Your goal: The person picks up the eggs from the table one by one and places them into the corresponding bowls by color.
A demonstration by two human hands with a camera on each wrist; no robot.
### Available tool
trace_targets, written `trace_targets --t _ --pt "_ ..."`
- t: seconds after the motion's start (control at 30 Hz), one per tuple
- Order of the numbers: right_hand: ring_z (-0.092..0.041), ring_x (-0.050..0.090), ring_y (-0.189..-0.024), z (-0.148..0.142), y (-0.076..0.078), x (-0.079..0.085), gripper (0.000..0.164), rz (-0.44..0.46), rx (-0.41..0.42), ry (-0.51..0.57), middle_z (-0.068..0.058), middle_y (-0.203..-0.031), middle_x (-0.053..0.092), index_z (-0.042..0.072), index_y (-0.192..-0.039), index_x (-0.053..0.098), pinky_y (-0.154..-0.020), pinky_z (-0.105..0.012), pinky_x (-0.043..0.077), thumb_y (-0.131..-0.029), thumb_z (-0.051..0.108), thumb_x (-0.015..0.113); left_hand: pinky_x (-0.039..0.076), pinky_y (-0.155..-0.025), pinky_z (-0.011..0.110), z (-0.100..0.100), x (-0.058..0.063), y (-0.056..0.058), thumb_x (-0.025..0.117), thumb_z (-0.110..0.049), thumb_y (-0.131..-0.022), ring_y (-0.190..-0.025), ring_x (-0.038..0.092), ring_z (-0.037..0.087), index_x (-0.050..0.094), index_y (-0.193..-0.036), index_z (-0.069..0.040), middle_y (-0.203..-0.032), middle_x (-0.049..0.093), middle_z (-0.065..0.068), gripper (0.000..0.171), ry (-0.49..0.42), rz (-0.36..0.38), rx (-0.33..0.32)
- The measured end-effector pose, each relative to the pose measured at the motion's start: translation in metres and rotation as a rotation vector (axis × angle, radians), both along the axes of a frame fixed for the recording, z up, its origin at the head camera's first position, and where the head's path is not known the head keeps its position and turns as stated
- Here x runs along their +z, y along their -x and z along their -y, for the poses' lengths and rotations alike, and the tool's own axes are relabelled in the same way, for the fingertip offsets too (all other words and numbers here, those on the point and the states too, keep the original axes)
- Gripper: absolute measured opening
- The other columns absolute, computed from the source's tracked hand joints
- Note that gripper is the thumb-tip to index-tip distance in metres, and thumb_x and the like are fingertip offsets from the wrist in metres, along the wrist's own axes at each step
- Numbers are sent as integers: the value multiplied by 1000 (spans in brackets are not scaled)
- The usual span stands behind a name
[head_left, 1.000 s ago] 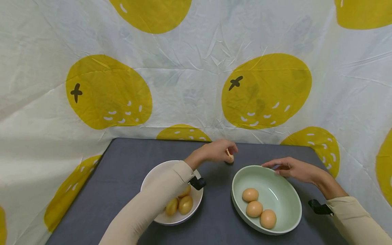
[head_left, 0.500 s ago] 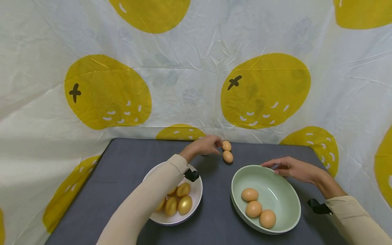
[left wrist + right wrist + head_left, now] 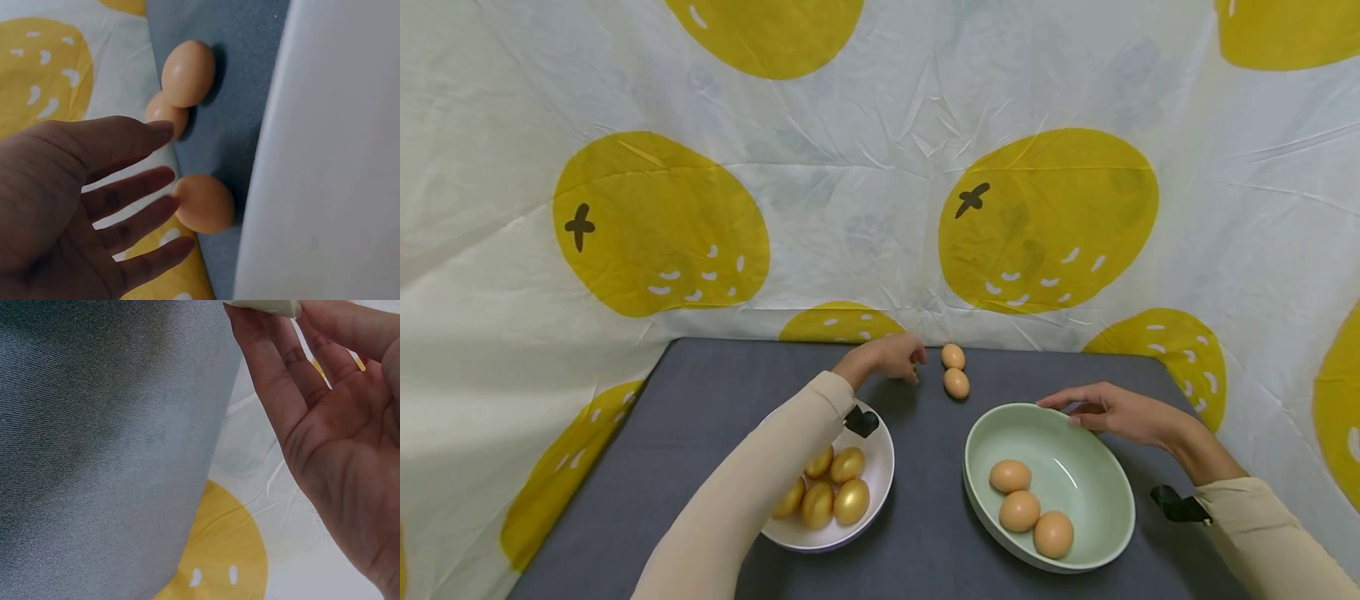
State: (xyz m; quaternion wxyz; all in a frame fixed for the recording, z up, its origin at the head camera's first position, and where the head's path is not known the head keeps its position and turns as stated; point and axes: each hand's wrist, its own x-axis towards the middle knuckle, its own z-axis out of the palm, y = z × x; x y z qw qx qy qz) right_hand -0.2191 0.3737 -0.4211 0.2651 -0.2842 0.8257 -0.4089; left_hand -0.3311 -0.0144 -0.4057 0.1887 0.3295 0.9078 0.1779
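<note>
Near the table's back edge, my left hand (image 3: 895, 357) reaches with fingers spread and nothing gripped. In the left wrist view its fingertips come right at a brown egg (image 3: 205, 204), which the hand mostly hides in the head view. Two more brown eggs, a nearer one (image 3: 957, 383) and a farther one (image 3: 953, 357), lie together just right of that hand. My right hand (image 3: 1131, 414) pinches the far rim of a pale green bowl (image 3: 1093, 475) between thumb and fingers. Inside the bowl are three brown eggs (image 3: 1019, 511).
A white bowl (image 3: 880, 467) with several golden eggs (image 3: 852, 501) stands at left, partly under my left forearm. Both bowls rest on a dark grey table (image 3: 925, 500). Behind it hangs a white cloth (image 3: 857, 208) printed with yellow fruit.
My left hand has moved left, away from the two eggs at the back, which it earlier covered, to the egg beside them. The right hand stays on the green bowl's rim.
</note>
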Motion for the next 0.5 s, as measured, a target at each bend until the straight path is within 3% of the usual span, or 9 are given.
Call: trace_targets --t 0.2,0.33,0.5 --pt "-12 60 -124 0 0 0 44 1 5 7 -28 -149 47 7 -150 48 -90 -36 57 -106 9 50 50 -96 35 -1 0 -2 69 -12 -92 -113 60 23 64 -132 -4 -131 64 11 41 7 -36 8" --pt "-11 61 -123 0 0 0 45 4 10 14 -30 -149 46 5 -151 48 -90 -36 57 -106 8 50 50 -93 34 -5 0 -5 72 -12 -91 -108 60 22 65 -133 -4 -130 65 11 43 83 -53 -50" --pt "-13 62 -122 0 0 0 45 5 15 20 -31 -149 46 5 -151 47 -89 -37 58 -106 7 49 50 -98 34 -13 0 -10 70 -12 -93 -116 60 21 63 -137 -6 -135 64 9 45 162 -60 -100"
